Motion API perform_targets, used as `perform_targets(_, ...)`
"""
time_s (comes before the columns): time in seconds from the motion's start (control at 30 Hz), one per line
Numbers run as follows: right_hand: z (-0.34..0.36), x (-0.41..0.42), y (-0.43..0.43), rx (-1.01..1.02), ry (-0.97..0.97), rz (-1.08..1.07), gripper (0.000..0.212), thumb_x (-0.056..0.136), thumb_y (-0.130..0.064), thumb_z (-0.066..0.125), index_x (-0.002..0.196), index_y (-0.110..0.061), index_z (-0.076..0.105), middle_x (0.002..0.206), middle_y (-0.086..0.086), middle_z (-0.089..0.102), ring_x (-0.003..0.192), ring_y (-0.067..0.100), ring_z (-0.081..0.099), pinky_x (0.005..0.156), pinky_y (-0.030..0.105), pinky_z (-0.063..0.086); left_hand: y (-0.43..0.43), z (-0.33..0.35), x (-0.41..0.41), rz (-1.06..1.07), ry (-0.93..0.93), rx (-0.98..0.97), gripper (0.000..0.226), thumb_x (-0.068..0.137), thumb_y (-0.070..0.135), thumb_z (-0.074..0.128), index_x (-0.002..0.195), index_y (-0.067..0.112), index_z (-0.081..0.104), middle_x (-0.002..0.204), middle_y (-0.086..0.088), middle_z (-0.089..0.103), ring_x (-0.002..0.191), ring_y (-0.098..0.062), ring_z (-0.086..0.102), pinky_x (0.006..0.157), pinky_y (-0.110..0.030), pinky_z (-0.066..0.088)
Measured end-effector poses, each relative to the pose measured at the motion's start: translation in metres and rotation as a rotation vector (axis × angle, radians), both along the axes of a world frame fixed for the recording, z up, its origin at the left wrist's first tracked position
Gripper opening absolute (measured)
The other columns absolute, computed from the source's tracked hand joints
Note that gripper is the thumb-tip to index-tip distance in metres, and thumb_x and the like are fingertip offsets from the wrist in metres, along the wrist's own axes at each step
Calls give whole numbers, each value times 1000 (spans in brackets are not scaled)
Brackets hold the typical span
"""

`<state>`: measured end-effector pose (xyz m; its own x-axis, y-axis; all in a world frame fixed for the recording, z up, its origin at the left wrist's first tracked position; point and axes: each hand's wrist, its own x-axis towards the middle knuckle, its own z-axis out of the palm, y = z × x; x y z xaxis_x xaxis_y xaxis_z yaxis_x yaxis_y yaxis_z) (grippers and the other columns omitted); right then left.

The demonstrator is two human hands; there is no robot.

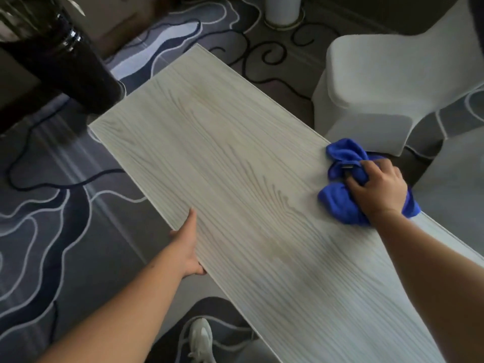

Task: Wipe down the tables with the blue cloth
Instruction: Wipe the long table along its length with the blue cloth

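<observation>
One long table [235,179], pale wood-grain top, running from far left to near right across the view, bare but for cloth and hands. Underneath, carpet [47,226] in greys with pale looping lines. At far right, just beside the table's right edge, white chair [387,82]. At far left, dark glossy vase [70,64], partly blurred, overlapping the table's far-left corner from this angle; touching or not, impossible to tell. Farther back, white round base [282,9] on the carpet. On the floor at left, thin dark cable [52,186] curving toward the table.

Right hand [377,187] reaching over the top from the near right, palm down, fingers curled and clamped on the blue cloth [343,203]. Cloth bunched, lying on the tabletop at its right edge, part of it hanging just past that edge, a small tag showing among the folds. Left hand [187,244] at the table's left edge, thumb laid flat along the top, remaining fingers tucked under the edge and mostly hidden, gripping the rim. Near bottom centre, white shoe [200,341] on the carpet, just left of the table's near edge.
</observation>
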<state>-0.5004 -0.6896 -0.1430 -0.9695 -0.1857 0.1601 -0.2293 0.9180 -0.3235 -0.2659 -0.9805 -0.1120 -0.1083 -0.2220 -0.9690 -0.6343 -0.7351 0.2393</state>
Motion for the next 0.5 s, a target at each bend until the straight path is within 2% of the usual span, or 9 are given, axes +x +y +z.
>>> perform_targets(0.13,3,38,-16,-81,-23,-47,53,73,-56,47,97,-14,68,95,17,60,85,41,56,72,41,46,-3,4,0,7,6,42,96,70,80,48,144,21,31,141,-17,48,119,-44,54,92,-69,42)
perform_targets(0.23,6,117,-59,-99,-14,127,41,71,-48,54,86,-14,71,83,15,62,71,37,59,65,40,48,-8,5,4,-29,9,50,99,70,80,50,147,23,25,145,-16,44,121,-44,52,92,-70,41)
perform_targets(0.37,9,230,-121,-114,-63,228,25,67,-41,66,78,-19,70,76,8,61,61,31,56,54,37,46,-12,10,15,-150,78,64,93,70,80,47,142,23,34,139,-16,51,116,-44,56,99,-67,37)
perform_targets(0.43,10,270,-140,-87,-94,244,26,65,-43,68,80,-22,68,77,6,61,61,29,55,53,35,44,-19,13,23,-222,87,84,88,72,79,44,134,17,43,132,-19,55,115,-44,56,101,-62,35)
perform_targets(0.5,12,292,-149,-34,-111,259,28,64,-46,68,82,-24,67,79,4,61,63,28,55,53,34,42,-26,19,29,-265,108,131,79,75,79,39,108,9,57,107,-21,63,98,-38,60,92,-52,42)
